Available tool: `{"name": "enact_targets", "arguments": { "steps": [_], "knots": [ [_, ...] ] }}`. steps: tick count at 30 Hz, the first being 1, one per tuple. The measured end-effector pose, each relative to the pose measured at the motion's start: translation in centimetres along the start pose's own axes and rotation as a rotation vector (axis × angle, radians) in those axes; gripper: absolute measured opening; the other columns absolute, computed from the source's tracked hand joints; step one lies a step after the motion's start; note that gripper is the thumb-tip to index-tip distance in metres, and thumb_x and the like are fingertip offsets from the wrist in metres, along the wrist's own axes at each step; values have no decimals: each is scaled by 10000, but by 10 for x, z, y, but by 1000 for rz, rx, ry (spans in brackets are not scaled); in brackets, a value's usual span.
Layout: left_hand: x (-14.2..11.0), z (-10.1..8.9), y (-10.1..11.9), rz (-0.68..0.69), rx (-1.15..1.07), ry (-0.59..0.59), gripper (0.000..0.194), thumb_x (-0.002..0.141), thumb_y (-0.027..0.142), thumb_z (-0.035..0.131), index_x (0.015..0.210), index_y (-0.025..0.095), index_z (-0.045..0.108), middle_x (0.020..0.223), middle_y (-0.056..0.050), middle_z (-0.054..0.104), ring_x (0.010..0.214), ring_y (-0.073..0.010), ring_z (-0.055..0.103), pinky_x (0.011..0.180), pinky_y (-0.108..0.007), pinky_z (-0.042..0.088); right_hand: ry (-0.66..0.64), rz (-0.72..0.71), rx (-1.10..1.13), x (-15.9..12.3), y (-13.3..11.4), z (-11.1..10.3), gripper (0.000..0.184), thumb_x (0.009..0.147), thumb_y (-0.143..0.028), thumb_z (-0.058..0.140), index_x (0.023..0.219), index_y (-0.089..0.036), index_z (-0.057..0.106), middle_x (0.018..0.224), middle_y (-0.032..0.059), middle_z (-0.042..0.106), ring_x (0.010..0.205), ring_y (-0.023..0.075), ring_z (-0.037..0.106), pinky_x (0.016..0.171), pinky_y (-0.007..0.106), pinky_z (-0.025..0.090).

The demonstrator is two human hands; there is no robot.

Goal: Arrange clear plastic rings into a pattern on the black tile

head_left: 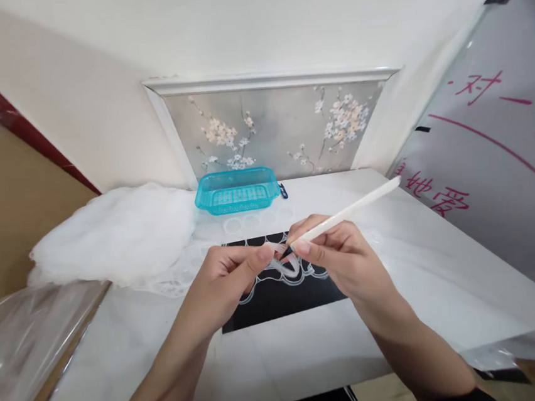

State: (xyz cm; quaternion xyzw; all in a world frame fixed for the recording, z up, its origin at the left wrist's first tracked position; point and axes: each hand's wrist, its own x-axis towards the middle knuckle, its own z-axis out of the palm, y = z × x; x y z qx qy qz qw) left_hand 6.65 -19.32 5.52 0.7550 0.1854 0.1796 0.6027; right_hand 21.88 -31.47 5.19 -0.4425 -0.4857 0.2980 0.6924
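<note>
My left hand (236, 268) is closed, thumb and forefinger pinching a narrow white strip (293, 267) that looks like fabric or lace trim. Between thumb and fingers, my right hand (338, 250) grips a long white pen-like tool (353, 207) slanting up to the right. Its dark tip points down-left at the strip, close to my left fingertips; whether it touches I cannot tell. Both hands are above a black mat (277, 303), where white scalloped lace (246, 297) with round outlines lies. My fingers hide part of the strip and lace.
A turquoise plastic basket (238, 208) stands at the back of the white table (426, 273), with a small dark blue item (283, 191) beside it. A heap of white netting (114, 234) fills the back left. A whiteboard (491, 122) with red writing borders the right side.
</note>
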Motion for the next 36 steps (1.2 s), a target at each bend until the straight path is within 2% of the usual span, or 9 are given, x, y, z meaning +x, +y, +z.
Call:
{"name": "enact_targets", "arguments": {
  "steps": [3,12,16,20,24,27,30,33,36],
  "knots": [
    [4,2,-2,-31,-95,31,509,833,499,568,475,158,448,453,56,206,455,-62,177,454,-248,140,-23,17,-16,0,6,3,68,844,-265,628,859,-246,692,767,6,662,690,143,600,607,291,461],
    [17,6,-5,-118,-483,98,251,738,371,714,640,144,674,387,94,212,388,-21,148,398,-196,126,-49,17,-114,1,14,7,80,845,-255,628,849,-240,706,841,28,661,849,178,612,732,324,485],
    [20,4,-5,-205,-634,116,208,753,353,691,701,152,692,373,107,163,362,-20,121,371,-177,131,-100,83,-117,4,16,6,103,855,-269,616,862,-229,710,854,28,662,858,163,616,746,303,494],
    [23,-4,-3,-210,-701,136,181,754,327,691,712,151,685,395,111,146,362,-19,115,358,-166,129,-175,179,-186,9,18,1,134,861,-295,604,840,-201,696,843,25,659,800,144,614,735,290,497],
    [22,-11,-2,-179,-678,136,213,749,340,699,676,141,683,391,110,148,362,-14,118,361,-163,132,-301,239,-263,14,21,-6,146,873,-306,584,832,-196,671,760,0,617,730,128,591,763,319,496],
    [17,-13,-1,-151,-619,52,247,748,365,701,652,138,691,383,104,165,358,-10,132,369,-166,137,-349,206,-243,16,26,-11,97,856,-292,613,866,-219,675,839,8,648,964,176,608,951,391,442],
    [11,-13,1,-119,-539,-9,267,755,388,693,643,146,704,380,93,190,369,-13,162,388,-174,133,-318,123,-78,16,29,-16,87,826,-259,657,909,-257,685,999,15,684,1276,216,452,1111,457,285],
    [6,-14,5,-73,-389,15,274,757,407,689,666,151,725,389,83,216,394,-18,182,408,-183,128,-251,38,145,16,25,-20,79,839,-261,636,907,-275,675,1253,16,605,1327,245,396,1102,511,294],
    [6,-13,7,-58,-221,19,263,763,406,685,716,155,746,407,72,266,420,-25,206,418,-189,143,-205,-29,301,15,14,-22,59,862,-296,596,875,-281,652,1357,10,526,1339,264,377,1099,563,270]
  ]
}}
